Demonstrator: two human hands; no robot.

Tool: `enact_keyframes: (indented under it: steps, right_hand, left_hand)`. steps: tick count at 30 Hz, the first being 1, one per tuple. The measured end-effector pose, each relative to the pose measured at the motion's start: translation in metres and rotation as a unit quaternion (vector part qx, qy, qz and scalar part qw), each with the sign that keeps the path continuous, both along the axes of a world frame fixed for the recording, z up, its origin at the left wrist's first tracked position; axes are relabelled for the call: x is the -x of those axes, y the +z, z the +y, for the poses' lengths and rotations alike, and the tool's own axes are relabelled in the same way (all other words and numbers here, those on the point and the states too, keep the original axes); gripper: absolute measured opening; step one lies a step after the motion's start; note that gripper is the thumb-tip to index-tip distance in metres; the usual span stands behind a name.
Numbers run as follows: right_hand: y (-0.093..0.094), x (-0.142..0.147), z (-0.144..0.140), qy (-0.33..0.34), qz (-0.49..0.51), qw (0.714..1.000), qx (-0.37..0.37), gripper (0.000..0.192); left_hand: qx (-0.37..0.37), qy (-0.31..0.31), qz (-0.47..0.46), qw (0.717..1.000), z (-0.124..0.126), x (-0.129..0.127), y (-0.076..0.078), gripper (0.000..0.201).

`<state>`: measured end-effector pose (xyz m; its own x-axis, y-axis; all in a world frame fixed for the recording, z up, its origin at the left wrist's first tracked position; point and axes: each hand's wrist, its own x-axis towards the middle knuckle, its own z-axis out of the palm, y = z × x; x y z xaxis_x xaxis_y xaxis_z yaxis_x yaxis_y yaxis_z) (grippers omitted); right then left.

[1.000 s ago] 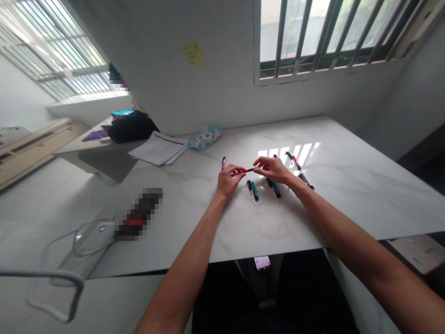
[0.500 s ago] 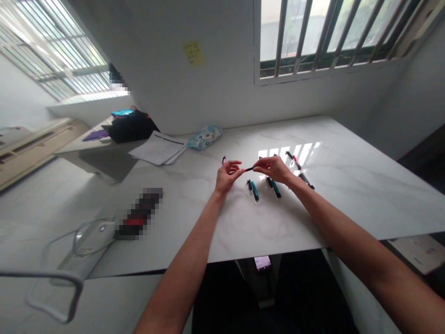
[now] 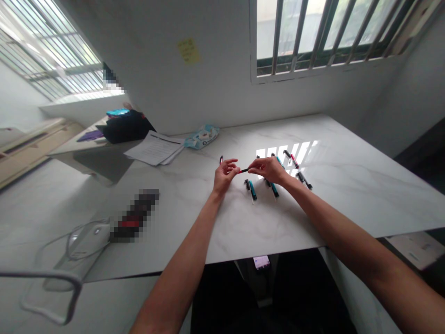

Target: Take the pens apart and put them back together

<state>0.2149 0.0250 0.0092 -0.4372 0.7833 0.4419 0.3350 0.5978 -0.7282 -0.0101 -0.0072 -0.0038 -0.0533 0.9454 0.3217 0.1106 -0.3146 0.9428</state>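
Mid-frame, left hand (image 3: 224, 175) and right hand (image 3: 269, 169) pinch the ends of one red pen (image 3: 243, 170); several pens (image 3: 252, 190) lie untouched right of centre

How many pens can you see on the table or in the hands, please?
About 7: one held between left hand and right hand, one red pen behind the left, five around the right hand; others may be hidden.

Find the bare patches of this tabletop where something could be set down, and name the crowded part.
Bare: marble table right of the pens, and the near edge between both forearms. Crowded: around the hands, and the far left by the papers.
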Motion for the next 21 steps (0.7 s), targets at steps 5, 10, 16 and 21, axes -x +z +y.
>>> enact_keyframes:
  steps: [5, 10, 16, 21]
  right_hand:
    - [0.005, -0.005, 0.002, -0.049, 0.01, 0.998, -0.024, 0.035]
    - [0.004, -0.008, 0.005, -0.087, 0.03, 0.996, -0.012, 0.035]
    - [0.007, 0.0, -0.003, 0.004, -0.003, 0.999, -0.035, 0.03]
    - [0.008, 0.003, -0.008, 0.033, 0.024, 0.999, -0.009, 0.032]
  left_hand:
    - [-0.023, 0.073, 0.005, 0.997, 0.002, 0.003, 0.0, 0.031]
    - [0.04, 0.08, -0.089, 0.992, 0.008, 0.012, -0.005, 0.036]
    - [0.059, 0.11, -0.196, 0.973, 0.013, 0.023, -0.006, 0.047]
    - [0.042, 0.12, -0.153, 0.98, 0.015, 0.024, -0.006, 0.054]
